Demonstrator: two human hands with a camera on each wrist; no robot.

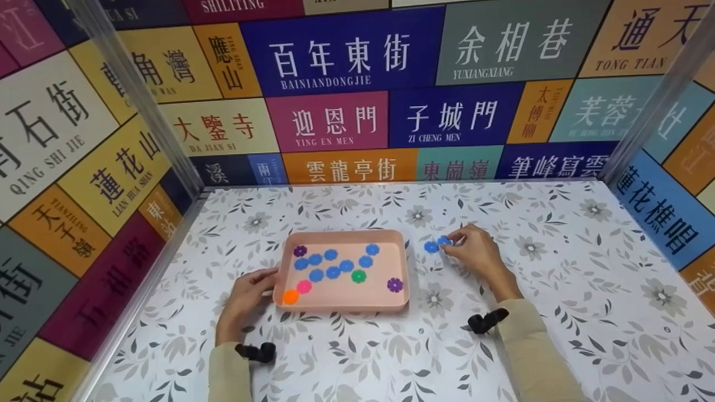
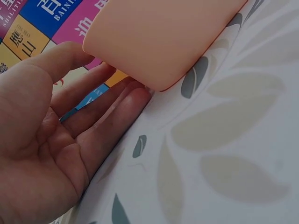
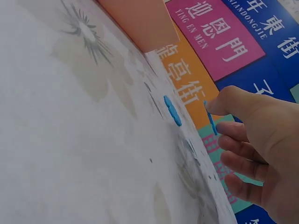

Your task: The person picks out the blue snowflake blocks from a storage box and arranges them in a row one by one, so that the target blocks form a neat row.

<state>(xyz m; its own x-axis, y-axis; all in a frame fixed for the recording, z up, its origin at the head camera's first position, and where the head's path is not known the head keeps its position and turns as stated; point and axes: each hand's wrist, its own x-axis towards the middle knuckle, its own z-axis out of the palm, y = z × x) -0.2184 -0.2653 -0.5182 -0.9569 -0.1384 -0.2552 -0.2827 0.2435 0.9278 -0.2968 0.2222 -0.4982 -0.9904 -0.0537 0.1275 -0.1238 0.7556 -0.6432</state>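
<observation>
My right hand [image 1: 479, 257] pinches a blue flower-shaped plastic disc [image 1: 444, 240] between thumb and fingertips, just above the table right of the tray. The right wrist view shows this held disc [image 3: 211, 119] edge-on. Another blue disc [image 1: 430, 247] lies on the table close by. At the left end of a shallow pink tray [image 1: 346, 308], my left hand [image 1: 246, 298] touches the wall with loosely extended fingers. Inside the tray lie several blue discs [image 1: 333, 272], two purple ones [image 1: 395, 285], a green one [image 1: 358, 276], a pink one [image 1: 304, 287] and an orange one [image 1: 290, 296].
A white table [image 1: 357, 357] with a grey leaf and flower pattern bears everything. Panels printed with coloured signs [image 1: 343, 50] stand behind and at both sides. Transparent corner strips [image 1: 148, 106] run up where the panels meet.
</observation>
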